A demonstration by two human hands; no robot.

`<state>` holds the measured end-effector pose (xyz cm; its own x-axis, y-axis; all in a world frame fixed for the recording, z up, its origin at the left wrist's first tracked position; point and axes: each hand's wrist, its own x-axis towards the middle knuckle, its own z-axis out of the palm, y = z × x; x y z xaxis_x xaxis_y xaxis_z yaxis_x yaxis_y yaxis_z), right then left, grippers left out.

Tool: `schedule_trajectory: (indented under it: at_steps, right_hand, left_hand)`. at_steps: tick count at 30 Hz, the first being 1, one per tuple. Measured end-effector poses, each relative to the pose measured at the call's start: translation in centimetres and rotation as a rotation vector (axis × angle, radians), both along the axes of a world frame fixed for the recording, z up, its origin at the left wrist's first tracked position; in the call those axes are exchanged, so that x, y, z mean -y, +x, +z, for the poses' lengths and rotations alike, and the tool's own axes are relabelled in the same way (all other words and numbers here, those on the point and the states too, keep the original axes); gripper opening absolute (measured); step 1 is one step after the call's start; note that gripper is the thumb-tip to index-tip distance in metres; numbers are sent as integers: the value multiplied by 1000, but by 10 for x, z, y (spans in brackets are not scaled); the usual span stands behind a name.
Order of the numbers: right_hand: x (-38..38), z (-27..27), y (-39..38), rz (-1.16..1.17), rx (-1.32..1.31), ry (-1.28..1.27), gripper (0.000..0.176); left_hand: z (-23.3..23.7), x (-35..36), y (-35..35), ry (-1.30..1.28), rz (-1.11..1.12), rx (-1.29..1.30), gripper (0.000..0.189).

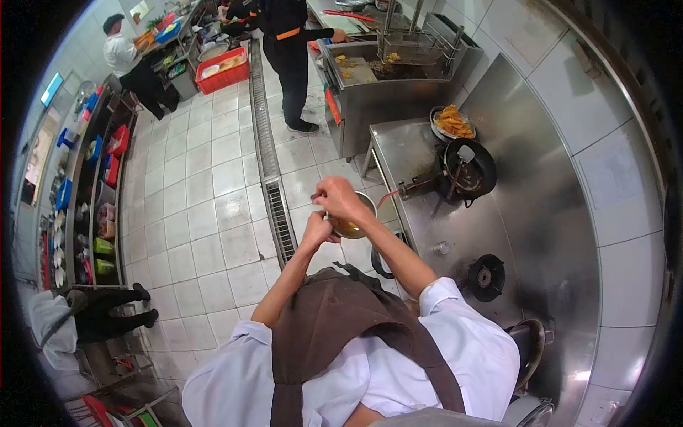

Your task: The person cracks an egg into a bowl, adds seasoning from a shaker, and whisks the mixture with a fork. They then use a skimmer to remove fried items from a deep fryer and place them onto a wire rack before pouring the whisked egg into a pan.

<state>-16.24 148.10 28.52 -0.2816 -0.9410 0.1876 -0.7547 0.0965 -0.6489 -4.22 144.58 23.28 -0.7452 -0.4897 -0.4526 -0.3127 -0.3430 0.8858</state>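
Holding a bowl (369,202) in the left hand (319,230), partly beneath the right hand (339,198).
Clamped at its left side, roundish, with no clear long axis; pinching something dark (314,196) with the right.

Cool, bright light filled the kitchen fairly evenly, its source out of view. Left of the floor drain (279,213), the tiles (173,183) showed pale reflections; farther left, the shelving (72,206) enclosed dark shadow. Well to the drain's right, the steel wall panel (548,256) bore a hazy sheen and a small glare spot. Wide-angle distortion bowed straight edges within a black border. Detail softened beyond the drain's far end.
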Motion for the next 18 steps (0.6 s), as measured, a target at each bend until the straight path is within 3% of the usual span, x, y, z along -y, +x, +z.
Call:
schedule_trajectory:
  at_steps: [4,8,12,14,18]
  right_hand:
    - [-15,28,-18,-167,-53,-378,12]
    - [-40,12,-35,-312,102,-350,16]
    - [-48,-6,-35,-215,290,-207,19]
    - [-48,-4,-30,-278,333,-360,20]
    - [-49,-14,-23,-320,312,-394,17]
  left_hand:
    - [3,15,8,6,26,11,31]
    - [12,26,16,-49,155,-35,31]
    - [6,35,25,-73,236,-21,36]
    - [7,37,29,-17,252,-24,39]
    - [7,36,35,3,316,-29,38]
